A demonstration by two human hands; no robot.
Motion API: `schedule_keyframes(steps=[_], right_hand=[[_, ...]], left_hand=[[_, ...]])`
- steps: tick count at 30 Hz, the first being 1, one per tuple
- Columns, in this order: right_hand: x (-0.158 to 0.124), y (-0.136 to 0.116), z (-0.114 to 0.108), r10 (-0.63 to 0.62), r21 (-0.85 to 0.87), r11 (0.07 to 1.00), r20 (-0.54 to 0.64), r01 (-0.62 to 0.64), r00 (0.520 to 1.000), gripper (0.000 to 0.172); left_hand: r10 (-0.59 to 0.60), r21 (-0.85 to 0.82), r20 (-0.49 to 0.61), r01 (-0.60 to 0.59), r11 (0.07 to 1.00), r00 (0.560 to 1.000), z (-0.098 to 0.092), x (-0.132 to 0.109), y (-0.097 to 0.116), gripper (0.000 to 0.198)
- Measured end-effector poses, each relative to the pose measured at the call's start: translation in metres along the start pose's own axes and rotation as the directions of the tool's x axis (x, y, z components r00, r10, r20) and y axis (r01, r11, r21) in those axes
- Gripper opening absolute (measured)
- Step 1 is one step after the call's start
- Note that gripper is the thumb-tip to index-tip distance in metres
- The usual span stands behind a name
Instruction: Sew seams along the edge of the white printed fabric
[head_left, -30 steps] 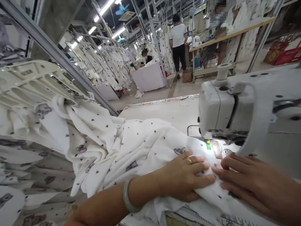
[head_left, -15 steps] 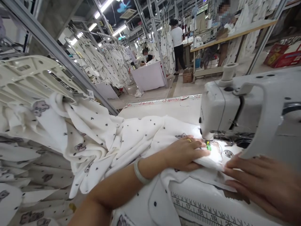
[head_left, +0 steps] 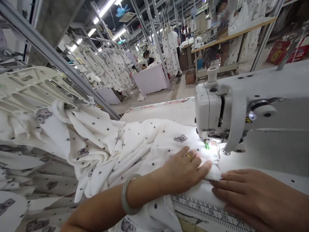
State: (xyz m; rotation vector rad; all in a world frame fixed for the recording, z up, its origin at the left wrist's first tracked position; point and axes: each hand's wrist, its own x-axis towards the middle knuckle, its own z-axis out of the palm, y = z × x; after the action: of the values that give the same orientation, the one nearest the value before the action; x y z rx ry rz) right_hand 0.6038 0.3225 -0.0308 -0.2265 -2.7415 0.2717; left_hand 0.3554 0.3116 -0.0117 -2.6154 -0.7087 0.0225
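Your left hand (head_left: 183, 169) lies flat, pressing the white cloth (head_left: 145, 141) on the tabletop (head_left: 173, 112) just before the sewing machine (head_left: 231, 106), while your right hand (head_left: 251, 196) rests open, fingertips on its edge

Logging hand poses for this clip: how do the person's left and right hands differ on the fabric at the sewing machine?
The left hand wears a gold ring and a pale bangle; the right hand shows neither. The left hand lies on the bunched spotted fabric close to the lit needle area; the right hand lies flat nearer the printed ruler, further from the needle. Both press palm down, fingers extended, fingertips nearly meeting.
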Motion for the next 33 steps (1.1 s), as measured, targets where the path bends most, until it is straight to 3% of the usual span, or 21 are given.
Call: schedule_keyframes(steps=[8,13,15,18,26,29,33], right_hand=[[-0.013,0.004,0.007,0.069,0.051,0.996,-0.030,-0.067,0.997,0.026],[-0.010,0.020,0.011,0.139,-0.068,0.984,-0.300,-0.166,0.944,0.022],[-0.008,0.026,0.014,0.167,-0.150,0.962,-0.344,-0.229,0.924,0.028],[-0.009,0.033,0.021,0.183,-0.209,0.942,-0.335,-0.262,0.924,0.034],[-0.015,0.044,0.015,0.218,-0.207,0.933,-0.328,-0.295,0.919,0.020],[-0.014,0.043,0.009,0.168,-0.160,0.959,-0.336,-0.232,0.927,0.020],[-0.008,0.034,0.003,0.042,-0.163,0.983,-0.251,-0.085,0.967,0.024]], left_hand=[[0.048,-0.315,-0.015,-0.051,0.948,0.999,0.008,0.001,-0.006,0.035],[0.034,-0.337,-0.045,-0.047,0.940,0.998,0.012,0.000,-0.006,0.037],[0.033,-0.334,-0.037,-0.044,0.942,0.999,0.013,0.001,-0.005,0.038],[0.028,-0.312,-0.012,-0.031,0.949,1.000,0.016,0.004,-0.005,0.039],[0.003,-0.355,-0.008,-0.005,0.935,1.000,0.031,0.016,-0.018,0.039],[0.011,-0.387,-0.050,-0.029,0.922,0.999,0.039,0.017,-0.024,0.038],[0.012,-0.463,-0.078,-0.047,0.885,0.997,0.050,0.018,-0.031,0.038]])
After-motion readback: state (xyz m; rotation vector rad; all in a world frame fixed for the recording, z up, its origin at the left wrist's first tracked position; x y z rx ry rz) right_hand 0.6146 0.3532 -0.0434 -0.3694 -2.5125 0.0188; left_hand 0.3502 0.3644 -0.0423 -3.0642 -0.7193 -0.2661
